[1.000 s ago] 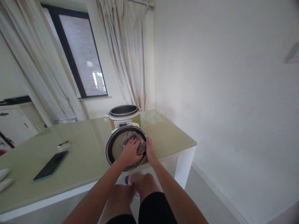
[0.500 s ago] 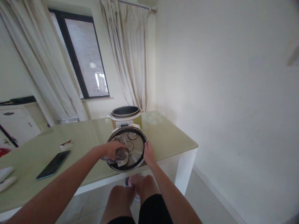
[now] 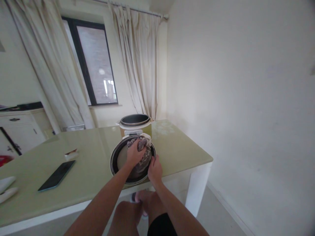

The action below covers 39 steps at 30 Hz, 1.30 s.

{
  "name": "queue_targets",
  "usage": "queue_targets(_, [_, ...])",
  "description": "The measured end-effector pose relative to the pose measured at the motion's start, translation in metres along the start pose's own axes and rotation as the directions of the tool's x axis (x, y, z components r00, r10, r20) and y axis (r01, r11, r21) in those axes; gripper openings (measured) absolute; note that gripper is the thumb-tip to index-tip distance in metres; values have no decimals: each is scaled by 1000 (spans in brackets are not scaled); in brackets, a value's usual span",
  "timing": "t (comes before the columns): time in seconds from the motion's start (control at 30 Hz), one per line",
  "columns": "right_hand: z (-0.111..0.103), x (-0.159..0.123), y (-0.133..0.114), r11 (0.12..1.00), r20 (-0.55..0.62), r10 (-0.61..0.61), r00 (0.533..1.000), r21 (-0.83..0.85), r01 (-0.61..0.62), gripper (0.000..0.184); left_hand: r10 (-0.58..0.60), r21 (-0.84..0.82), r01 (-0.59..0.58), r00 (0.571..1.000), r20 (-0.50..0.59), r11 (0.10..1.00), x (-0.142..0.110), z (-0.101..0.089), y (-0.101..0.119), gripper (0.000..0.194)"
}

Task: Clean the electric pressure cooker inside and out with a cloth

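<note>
A round pressure cooker lid (image 3: 121,158) is tilted up at the table's front edge, its metal inside and dark sealing ring facing me. My right hand (image 3: 155,169) grips the lid's right rim. With my left hand (image 3: 134,153) I hold a bunched grey patterned cloth (image 3: 145,160) against the upper right part of the lid's inside. Some of the fingers are hidden by the cloth. Just behind the lid stands the electric pressure cooker (image 3: 147,130), uncovered, with a dark inner pot and a front panel partly covered by the lid.
On the pale green table (image 3: 98,173) a dark phone (image 3: 57,176) lies to the left. Behind it is a small white item (image 3: 71,154), and white objects (image 3: 8,190) lie at the far left edge. A wall (image 3: 236,98) rises on the right.
My left hand has moved the cloth from the lid's left side to its upper right. My right hand has slid lower on the rim, and the lid is turned slightly.
</note>
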State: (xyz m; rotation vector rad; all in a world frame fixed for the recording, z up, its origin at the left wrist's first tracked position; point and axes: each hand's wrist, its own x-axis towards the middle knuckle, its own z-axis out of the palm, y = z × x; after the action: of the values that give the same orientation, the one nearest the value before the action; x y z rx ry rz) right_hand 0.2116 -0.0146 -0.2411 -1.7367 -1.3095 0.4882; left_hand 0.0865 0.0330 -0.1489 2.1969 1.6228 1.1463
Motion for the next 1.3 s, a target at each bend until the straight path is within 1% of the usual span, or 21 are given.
queue_targets(0.1, [0,0,2,1000,-13,-3,1000,12,3,59,51,-24,-48,988,149,999,-13,1,6,36])
queue_targets(0.17, [0,0,3,1000,-16,-11,1000,9,11,59,91,-42,-84,967,236,996,-26,-4,1,34])
queue_targets(0.23, [-1,-1,2,1000,-8,-15,1000,15,15,60,135,-95,-109,932,336,989,-36,-13,-9,34])
queue_targets(0.3, [-3,-1,0,1000,13,-2,1000,24,1,60,178,-130,-132,871,459,983,-41,-25,-20,37])
queue_targets(0.4, [-5,-2,-4,999,5,44,999,29,-44,57,204,-21,-250,736,646,968,-33,-50,-38,34])
queue_targets(0.43, [-5,-2,-5,998,-7,53,999,30,-53,57,191,33,-290,707,681,956,-28,-58,-45,32])
queue_targets(0.47, [-5,-2,-6,998,-17,58,998,31,-57,56,182,83,-327,699,691,941,-22,-66,-51,30])
queue_targets(0.5, [-6,-3,-7,998,-22,59,998,32,-58,56,184,128,-357,719,670,925,-17,-72,-58,29])
queue_targets(0.53, [-6,-3,-8,998,-22,55,998,34,-54,56,200,169,-379,757,622,910,-13,-76,-64,30])
queue_targets(0.63, [-7,-5,-10,998,-19,42,999,46,-41,55,275,292,-402,878,393,868,-7,-72,-76,30])
queue_targets(0.7, [-7,-5,-11,998,-21,47,999,50,-46,55,256,333,-326,937,237,885,-7,-55,-75,25])
queue_targets(0.77, [-8,-6,-12,997,-19,56,998,57,-55,56,191,318,-209,978,87,925,-9,-31,-67,19])
queue_targets(0.83, [-8,-6,-12,996,-23,47,999,80,-45,56,163,265,-153,987,-16,952,-11,-7,-53,15])
queue_targets(0.87, [-8,-6,-12,995,-27,38,999,94,-36,57,178,237,-166,983,-33,957,-12,4,-45,15])
queue_targets(0.9, [-8,-6,-12,994,-30,35,999,108,-31,59,210,211,-200,977,-28,957,-14,12,-38,15])
queue_targets(0.97, [-9,-5,-10,991,-38,35,999,129,-30,62,287,158,-289,957,35,944,-20,20,-26,17])
queue_targets(1.03, [-10,-5,-9,988,-42,34,999,153,-27,65,337,89,-352,930,149,932,-25,16,-21,22])
queue_targets(1.1, [-10,-5,-7,983,-42,28,999,184,-20,68,326,-1,-339,904,275,941,-29,2,-22,25])
queue_targets(1.17, [-10,-4,-5,974,-29,18,999,225,-11,69,288,-73,-281,880,379,957,-31,-15,-28,24])
queue_targets(1.23, [-10,-2,-2,959,-10,-9,1000,284,12,68,265,-108,-243,859,438,964,-30,-32,-36,21])
queue_targets(1.3, [-10,1,0,936,5,-52,999,349,47,66,276,-122,-249,844,459,961,-29,-45,-44,19])
